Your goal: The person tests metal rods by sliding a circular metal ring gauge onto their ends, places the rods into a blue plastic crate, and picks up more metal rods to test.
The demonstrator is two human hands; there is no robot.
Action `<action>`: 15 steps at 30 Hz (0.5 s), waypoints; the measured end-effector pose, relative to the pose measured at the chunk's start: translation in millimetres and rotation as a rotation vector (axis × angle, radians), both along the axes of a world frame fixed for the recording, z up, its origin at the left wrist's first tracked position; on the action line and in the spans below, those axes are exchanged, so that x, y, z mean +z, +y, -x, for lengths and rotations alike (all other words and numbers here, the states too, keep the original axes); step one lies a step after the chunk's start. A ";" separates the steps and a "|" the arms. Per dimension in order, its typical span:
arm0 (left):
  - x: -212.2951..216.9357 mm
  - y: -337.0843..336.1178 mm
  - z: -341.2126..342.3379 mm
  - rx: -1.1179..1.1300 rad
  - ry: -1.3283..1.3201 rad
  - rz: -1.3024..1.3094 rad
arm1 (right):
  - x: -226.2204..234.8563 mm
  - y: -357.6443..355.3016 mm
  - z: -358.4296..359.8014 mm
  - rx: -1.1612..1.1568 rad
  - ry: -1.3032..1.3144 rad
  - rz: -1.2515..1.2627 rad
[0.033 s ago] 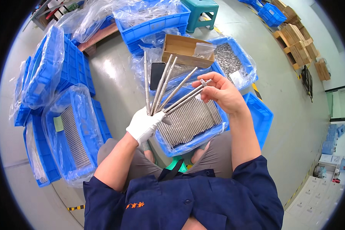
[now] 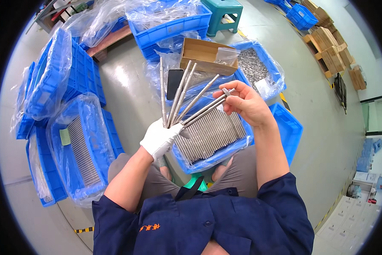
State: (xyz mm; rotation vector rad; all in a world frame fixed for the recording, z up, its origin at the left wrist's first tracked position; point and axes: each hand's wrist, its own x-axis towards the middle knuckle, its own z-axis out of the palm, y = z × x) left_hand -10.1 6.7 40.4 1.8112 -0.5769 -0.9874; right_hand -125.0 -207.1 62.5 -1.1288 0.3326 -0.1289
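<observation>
In my white-gloved left hand [image 2: 159,139] several slim metal rods [image 2: 183,91] are gripped near their lower ends, fanned out upward. My bare right hand [image 2: 255,105] pinches a small metal piece [image 2: 226,92] at the far end of the rightmost rods. Whether that piece is on a rod or beside it I cannot tell. Below both hands, a plastic-lined blue crate [image 2: 247,142] holds rows of similar rods [image 2: 210,138].
Beyond the rods lie a black phone [image 2: 174,80] and an open cardboard box [image 2: 203,54]. A blue crate [image 2: 280,78] of small metal parts stands at the far right. Stacked blue crates [image 2: 82,76] fill the left. A green stool [image 2: 222,15] stands behind.
</observation>
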 end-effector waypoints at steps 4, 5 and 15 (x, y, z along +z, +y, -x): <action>1.2 -0.8 -1.9 -0.016 0.017 -0.058 | -2.7 -1.2 -1.0 -0.002 -0.005 0.115; 0.3 0.0 -2.2 -0.012 0.018 -0.060 | -1.9 -0.9 -1.7 -0.001 0.000 0.090; -0.6 -1.5 -2.5 0.064 -0.005 -0.079 | -8.9 32.1 -10.8 0.069 0.056 0.023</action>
